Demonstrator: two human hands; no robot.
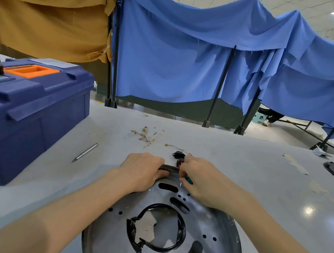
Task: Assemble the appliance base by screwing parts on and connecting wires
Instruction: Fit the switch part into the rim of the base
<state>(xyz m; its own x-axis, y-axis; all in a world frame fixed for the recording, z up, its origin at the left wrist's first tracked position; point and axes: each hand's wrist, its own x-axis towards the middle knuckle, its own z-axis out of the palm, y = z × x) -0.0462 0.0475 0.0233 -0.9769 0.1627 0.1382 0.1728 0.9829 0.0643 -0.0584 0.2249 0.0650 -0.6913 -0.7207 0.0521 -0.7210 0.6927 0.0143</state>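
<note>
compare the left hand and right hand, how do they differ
The left hand grips a black part at the far rim of the base; the right hand holds a green screwdriver. The left hand lies across the rim, fingers curled over it; the right hand points its tool's tip down at the base. Both are bare and work at the far rim.
</note>
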